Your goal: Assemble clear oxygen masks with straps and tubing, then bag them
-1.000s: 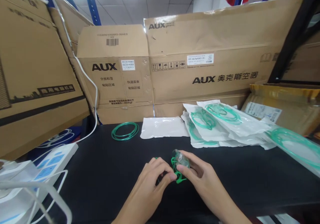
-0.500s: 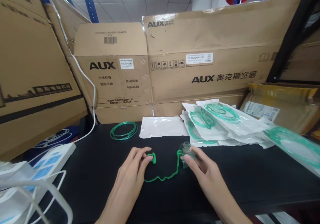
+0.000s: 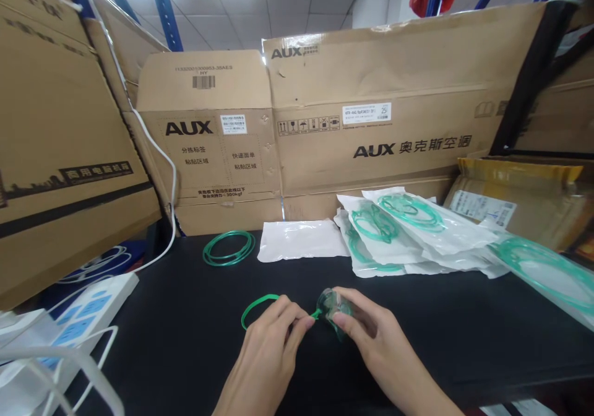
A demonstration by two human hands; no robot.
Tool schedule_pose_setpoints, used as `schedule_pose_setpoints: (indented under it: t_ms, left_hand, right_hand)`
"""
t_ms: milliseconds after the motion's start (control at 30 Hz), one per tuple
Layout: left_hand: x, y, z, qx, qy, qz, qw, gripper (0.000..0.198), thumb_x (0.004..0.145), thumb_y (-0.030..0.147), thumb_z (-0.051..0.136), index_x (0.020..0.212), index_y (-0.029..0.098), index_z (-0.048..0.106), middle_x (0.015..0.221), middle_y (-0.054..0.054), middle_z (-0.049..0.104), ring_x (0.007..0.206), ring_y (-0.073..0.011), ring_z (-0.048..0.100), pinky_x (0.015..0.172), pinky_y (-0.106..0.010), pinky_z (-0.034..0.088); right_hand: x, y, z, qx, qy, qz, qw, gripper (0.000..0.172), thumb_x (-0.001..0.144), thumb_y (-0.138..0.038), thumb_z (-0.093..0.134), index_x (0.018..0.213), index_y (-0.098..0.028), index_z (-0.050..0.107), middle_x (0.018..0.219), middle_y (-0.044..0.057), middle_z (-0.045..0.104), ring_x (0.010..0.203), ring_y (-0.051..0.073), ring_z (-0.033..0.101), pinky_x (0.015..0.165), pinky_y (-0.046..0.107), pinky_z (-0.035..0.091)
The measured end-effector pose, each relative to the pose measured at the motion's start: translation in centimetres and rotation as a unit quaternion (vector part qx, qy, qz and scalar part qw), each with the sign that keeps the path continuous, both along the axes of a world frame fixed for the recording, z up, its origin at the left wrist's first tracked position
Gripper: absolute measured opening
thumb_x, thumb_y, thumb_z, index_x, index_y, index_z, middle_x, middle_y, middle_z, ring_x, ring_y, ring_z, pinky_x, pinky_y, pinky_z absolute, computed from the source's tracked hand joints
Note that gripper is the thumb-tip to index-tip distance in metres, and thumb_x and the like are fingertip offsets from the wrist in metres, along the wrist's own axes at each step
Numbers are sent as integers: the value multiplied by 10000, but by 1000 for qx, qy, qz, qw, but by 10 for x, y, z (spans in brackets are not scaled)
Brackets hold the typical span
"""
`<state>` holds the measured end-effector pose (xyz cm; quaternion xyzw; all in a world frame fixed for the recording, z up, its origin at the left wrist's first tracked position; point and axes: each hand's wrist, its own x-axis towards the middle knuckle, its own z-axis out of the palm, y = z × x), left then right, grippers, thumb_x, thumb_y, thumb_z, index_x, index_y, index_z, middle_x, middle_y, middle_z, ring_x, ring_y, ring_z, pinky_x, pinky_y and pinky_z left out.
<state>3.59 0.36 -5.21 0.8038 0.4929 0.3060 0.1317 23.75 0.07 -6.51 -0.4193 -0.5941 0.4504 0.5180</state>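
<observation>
Near the middle of the black table, my right hand grips a clear, greenish oxygen mask between thumb and fingers. A green elastic strap is pinched in my left hand, close to the mask's left edge. Part of the strap loops out behind the left fingers, and a short piece runs from the fingertips to the mask. The fingers hide the rest of the strap and part of the mask.
A coil of green tubing and a white pouch lie behind the hands. Several pouches of green tubing are piled at right. A white power strip with cables is at left. Cardboard boxes wall the back.
My left hand has moved right, from holding the strap well apart from the mask to pinching it right beside the mask. The mask has shifted slightly left and down.
</observation>
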Motion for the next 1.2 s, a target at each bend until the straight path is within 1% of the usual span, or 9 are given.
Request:
schedule_pose_setpoints:
  t_ms: [167, 333, 567, 667, 800, 967, 1067, 1133, 1200]
  left_hand:
    - [3, -3, 3, 8, 10, 6, 1000, 279, 1053, 328, 458, 858, 257, 646, 870, -14, 639, 778, -173, 632, 707, -284, 447]
    - [4, -4, 0, 41, -2, 11, 999, 175, 1030, 243, 493, 1021, 281, 664, 989, 0, 657, 777, -153, 632, 715, -260, 462]
    - [0, 0, -5, 49, 12, 14, 999, 165, 988, 211, 538, 885, 237, 664, 886, 2, 639, 670, -132, 585, 635, -242, 430]
    - [-4, -2, 5, 34, 24, 31, 999, 206, 1014, 251, 499, 864, 235, 639, 878, 2, 619, 673, -134, 561, 643, -249, 414]
    - [-21, -6, 22, -7, 36, 72, 997, 273, 1038, 351, 459, 844, 235, 612, 873, 5, 609, 678, -145, 550, 659, -274, 422]
    - [-43, -5, 25, 17, 87, 166, 982, 330, 1027, 480, 442, 1199, 277, 636, 1235, -55, 656, 1120, -271, 601, 981, -456, 462]
    - [-42, 0, 14, 7, 137, 158, 978, 527, 1022, 514, 431, 1514, 329, 453, 1583, -48, 451, 1469, -331, 362, 1178, -616, 276]
    - [-39, 3, 6, -26, 177, 127, 976, 537, 1041, 497, 374, 1562, 365, 389, 1668, 8, 310, 1558, -318, 194, 1218, -653, 159]
    - [-38, 5, 0, -58, 208, 118, 969, 524, 1059, 475, 305, 1561, 355, 395, 1679, 31, 249, 1573, -299, 135, 1230, -636, 146]
  right_hand:
    - [0, -2, 0, 46, -52, -4, 998, 247, 955, -354, 651, 1191, -305, 704, 1230, 34, 700, 1173, 236, 648, 1037, 310, 495]
    - [-1, -7, 9, 117, -134, 57, 982, 282, 966, -259, 640, 1232, -328, 705, 1208, 25, 691, 1142, 214, 650, 1019, 281, 485]
    - [-3, -10, 11, 134, -142, 51, 979, 235, 978, -226, 597, 1180, -291, 698, 1188, 28, 691, 1127, 196, 652, 995, 261, 483]
    - [2, -5, 1, 104, -96, -51, 989, 235, 986, -363, 583, 1183, -272, 674, 1211, 51, 695, 1157, 233, 646, 1028, 325, 475]
    - [9, 4, -8, 33, -5, -240, 970, 454, 927, -588, 585, 1215, -238, 602, 1178, 97, 703, 1123, 310, 658, 1029, 459, 474]
    - [6, 6, -7, 27, 13, -204, 978, 529, 877, -638, 628, 1220, -237, 592, 1236, 99, 690, 1199, 312, 631, 1029, 410, 484]
    - [3, 5, -8, 32, -9, -154, 987, 516, 891, -620, 625, 1244, -245, 588, 1287, 94, 677, 1207, 292, 629, 1035, 379, 481]
    - [2, 5, -10, 36, -26, -139, 989, 503, 902, -608, 621, 1255, -251, 590, 1328, 90, 659, 1213, 285, 626, 1056, 375, 467]
    - [2, 5, -13, 39, -36, -134, 990, 497, 908, -598, 621, 1266, -256, 591, 1352, 84, 648, 1231, 281, 618, 1071, 367, 459]
